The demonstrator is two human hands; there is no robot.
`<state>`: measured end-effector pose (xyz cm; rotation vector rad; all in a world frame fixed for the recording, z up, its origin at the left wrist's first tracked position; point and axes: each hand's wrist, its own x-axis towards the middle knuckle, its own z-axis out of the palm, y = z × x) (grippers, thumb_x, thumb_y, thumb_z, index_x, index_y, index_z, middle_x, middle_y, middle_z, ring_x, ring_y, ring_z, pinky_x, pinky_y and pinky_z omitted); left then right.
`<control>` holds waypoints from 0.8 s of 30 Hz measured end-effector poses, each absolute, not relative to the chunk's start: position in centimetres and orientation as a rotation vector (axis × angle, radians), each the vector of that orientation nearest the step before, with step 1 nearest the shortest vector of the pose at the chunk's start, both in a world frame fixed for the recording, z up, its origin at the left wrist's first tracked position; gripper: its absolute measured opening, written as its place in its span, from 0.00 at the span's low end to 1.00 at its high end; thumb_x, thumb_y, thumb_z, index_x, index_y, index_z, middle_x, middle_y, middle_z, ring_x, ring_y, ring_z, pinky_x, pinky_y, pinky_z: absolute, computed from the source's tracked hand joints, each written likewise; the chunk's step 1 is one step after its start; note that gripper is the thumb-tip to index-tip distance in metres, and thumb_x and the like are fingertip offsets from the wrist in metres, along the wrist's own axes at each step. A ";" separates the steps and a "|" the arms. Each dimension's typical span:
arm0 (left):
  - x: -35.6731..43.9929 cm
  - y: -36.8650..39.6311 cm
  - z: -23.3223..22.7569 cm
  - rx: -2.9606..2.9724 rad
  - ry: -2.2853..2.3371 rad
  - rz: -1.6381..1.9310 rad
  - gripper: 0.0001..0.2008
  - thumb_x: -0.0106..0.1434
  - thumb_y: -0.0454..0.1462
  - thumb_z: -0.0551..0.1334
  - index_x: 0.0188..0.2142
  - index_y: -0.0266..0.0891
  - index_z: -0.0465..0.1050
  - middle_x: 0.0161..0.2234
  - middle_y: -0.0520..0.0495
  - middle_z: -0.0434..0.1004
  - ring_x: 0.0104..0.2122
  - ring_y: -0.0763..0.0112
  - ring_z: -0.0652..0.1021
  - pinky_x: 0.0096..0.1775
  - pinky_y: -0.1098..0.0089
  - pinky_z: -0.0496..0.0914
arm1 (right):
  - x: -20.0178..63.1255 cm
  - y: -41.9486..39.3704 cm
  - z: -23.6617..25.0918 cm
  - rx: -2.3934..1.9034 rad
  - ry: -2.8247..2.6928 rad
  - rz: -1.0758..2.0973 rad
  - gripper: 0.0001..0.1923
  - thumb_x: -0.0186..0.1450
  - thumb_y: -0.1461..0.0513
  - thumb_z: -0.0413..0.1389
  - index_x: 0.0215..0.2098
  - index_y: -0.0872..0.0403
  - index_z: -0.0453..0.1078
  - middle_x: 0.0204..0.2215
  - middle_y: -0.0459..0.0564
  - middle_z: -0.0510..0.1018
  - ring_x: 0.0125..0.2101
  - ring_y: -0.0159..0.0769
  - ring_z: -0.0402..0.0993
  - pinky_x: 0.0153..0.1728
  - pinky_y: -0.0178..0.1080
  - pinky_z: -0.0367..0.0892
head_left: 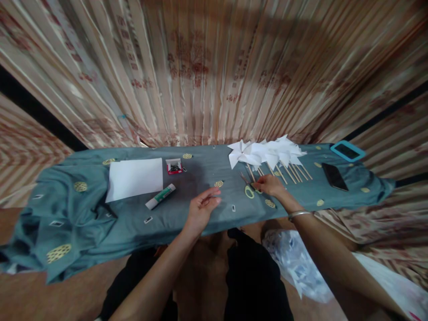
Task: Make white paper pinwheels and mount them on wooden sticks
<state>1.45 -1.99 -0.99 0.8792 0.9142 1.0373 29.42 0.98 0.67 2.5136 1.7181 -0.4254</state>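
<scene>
My left hand point(203, 206) hovers over the front middle of the cloth, thumb and fingers a little apart, with nothing visible in it. At the right, my right hand point(270, 185) has its fingers closed on one handle loop of a pair of scissors point(249, 191) with yellow-green handles. The scissors lie at the cloth, blades pointing away from me. Just beyond them is a row of overlapping white paper pinwheels point(245, 154) on thin wooden sticks point(281, 174).
Left on the green patterned cloth point(200, 169) are white paper sheets point(135, 178), a glue stick point(161, 196) and a small red box point(174, 166) of dark pins or similar bits. A dark phone point(335, 176) and a blue-framed tablet point(348, 151) lie right. Curtains point(214, 71) hang behind.
</scene>
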 end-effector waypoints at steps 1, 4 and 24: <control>1.5 -2.0 -1.0 0.873 0.907 1.039 0.20 0.44 0.40 0.74 0.39 0.39 0.82 0.40 0.44 0.84 0.34 0.69 0.80 0.45 0.66 0.73 | 29.6 1.3 0.7 2.494 1.721 -0.434 0.13 0.64 0.56 0.58 0.31 0.55 0.81 0.25 0.51 0.82 0.29 0.36 0.78 0.27 0.32 0.61; 1.6 -2.0 -1.2 0.849 0.888 1.036 0.20 0.44 0.39 0.74 0.39 0.39 0.82 0.39 0.44 0.84 0.34 0.69 0.80 0.44 0.67 0.73 | 29.9 1.9 0.7 2.441 1.734 -0.455 0.13 0.64 0.56 0.58 0.29 0.55 0.80 0.24 0.50 0.82 0.28 0.35 0.77 0.27 0.32 0.60; 2.0 -4.2 -1.6 0.906 0.898 0.899 0.14 0.49 0.44 0.71 0.32 0.36 0.82 0.28 0.46 0.81 0.29 0.69 0.79 0.38 0.68 0.74 | 26.8 -4.2 -1.9 2.515 2.189 0.256 0.15 0.69 0.59 0.50 0.43 0.58 0.76 0.36 0.61 0.82 0.38 0.48 0.78 0.38 0.43 0.69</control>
